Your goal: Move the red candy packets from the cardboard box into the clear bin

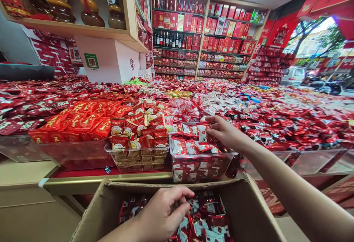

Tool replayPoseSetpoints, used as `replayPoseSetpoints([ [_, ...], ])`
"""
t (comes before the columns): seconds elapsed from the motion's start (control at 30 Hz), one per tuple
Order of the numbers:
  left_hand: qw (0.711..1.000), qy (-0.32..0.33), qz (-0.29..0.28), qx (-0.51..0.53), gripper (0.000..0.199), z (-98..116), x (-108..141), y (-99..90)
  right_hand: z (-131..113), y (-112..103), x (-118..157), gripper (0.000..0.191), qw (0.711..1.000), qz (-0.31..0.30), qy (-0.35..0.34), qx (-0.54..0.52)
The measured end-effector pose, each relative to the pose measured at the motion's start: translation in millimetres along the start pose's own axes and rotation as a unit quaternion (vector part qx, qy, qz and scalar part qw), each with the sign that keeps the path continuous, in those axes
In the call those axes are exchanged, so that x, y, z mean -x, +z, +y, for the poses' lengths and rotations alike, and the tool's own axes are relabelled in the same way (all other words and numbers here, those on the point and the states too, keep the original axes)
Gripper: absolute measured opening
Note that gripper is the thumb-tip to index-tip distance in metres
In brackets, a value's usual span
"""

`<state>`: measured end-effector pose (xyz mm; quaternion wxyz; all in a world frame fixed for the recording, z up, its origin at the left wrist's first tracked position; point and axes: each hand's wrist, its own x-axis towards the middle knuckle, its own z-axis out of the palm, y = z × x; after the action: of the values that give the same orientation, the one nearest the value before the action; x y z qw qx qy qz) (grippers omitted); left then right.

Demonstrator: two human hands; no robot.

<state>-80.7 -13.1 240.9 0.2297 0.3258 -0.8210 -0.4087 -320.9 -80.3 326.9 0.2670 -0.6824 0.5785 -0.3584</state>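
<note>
My left hand (173,209) hovers over an open cardboard box (132,187), its fingers loosely curled and a gap between thumb and forefinger; nothing shows in it. Red and white packets (197,225) lie inside the box. Over the clear plastic bin (204,156) behind the box, my right hand (219,131) has its fingers apart. Its fingertips are beside a white and red packet (202,133), which stands at the back of the bin. More packets of the same kind fill this bin.
Left of that bin stands a clear bin (136,150) of durian packets, then one with bright red packets (80,124). Heaps of red packets (293,124) spread to the right. A white box with a code (102,59) stands at the back left, under an overhanging shelf (83,26).
</note>
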Motion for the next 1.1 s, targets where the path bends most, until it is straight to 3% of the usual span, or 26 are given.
replayPoseSetpoints([
  [0.1,0.997,0.028,-0.027,-0.070,0.022,1.7,0.8,1.1,7.5,0.2,-11.9,0.036,0.984,-0.055,0.027,0.167],
  [0.17,0.995,0.037,-0.033,-0.088,0.022,1.7,0.1,1.4,9.6,3.6,-15.1,0.038,0.972,-0.068,0.040,0.222],
  [0.6,0.985,0.087,-0.066,-0.130,0.022,-8.9,2.1,7.6,13.4,16.5,-18.0,0.028,0.969,-0.047,0.045,0.239],
  [0.77,0.981,0.102,-0.069,-0.149,0.022,-9.9,2.4,9.2,15.1,4.7,-17.4,0.037,0.980,-0.041,0.028,0.192],
  [0.9,0.981,0.104,-0.063,-0.150,0.023,-11.0,2.2,8.2,0.3,-3.2,-11.0,0.025,0.999,-0.034,-0.012,-0.002],
  [1.0,0.982,0.099,-0.065,-0.150,0.023,-10.8,1.4,7.4,-13.8,3.0,-4.8,0.015,0.990,-0.098,-0.013,-0.097],
  [1.1,0.980,0.096,-0.069,-0.162,0.023,-11.2,1.0,7.8,-19.8,14.9,-2.9,0.011,0.980,-0.171,-0.014,-0.102],
])
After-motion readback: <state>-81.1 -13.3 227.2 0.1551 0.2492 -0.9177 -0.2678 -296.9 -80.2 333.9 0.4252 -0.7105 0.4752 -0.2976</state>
